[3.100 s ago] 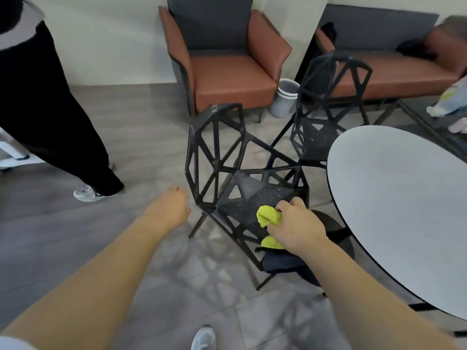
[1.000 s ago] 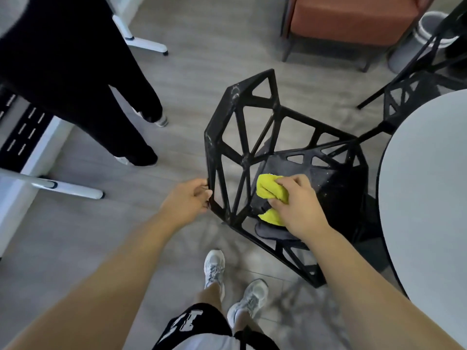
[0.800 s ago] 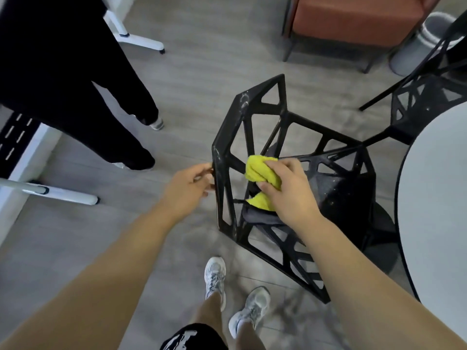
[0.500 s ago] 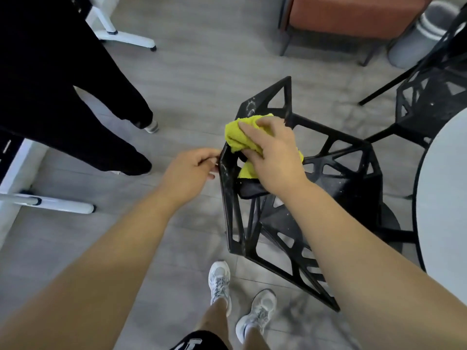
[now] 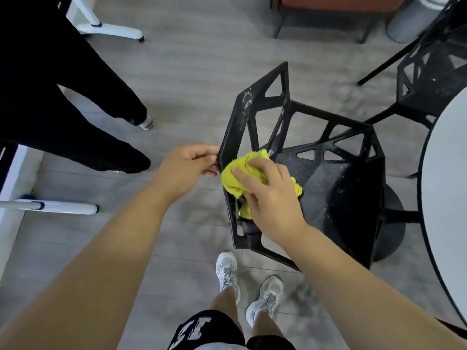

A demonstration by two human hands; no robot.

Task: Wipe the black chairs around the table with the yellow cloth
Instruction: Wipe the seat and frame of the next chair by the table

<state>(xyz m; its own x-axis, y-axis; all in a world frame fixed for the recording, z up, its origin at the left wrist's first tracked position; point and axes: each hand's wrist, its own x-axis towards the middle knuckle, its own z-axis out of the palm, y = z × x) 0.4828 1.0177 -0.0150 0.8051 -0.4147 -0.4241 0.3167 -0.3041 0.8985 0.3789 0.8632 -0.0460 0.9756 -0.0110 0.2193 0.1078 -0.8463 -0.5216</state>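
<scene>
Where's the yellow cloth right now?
Head view, centre: the cloth sits under the right hand against the frame of the near chair, just right of the left hand gripping that frame.

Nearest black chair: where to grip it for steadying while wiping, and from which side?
Likely the backrest's outer edge bar of the chair, from outside the frame. The open lattice leaves thin bars fingers can wrap; the left hand grips there, clear of the right hand holding the cloth.
</scene>
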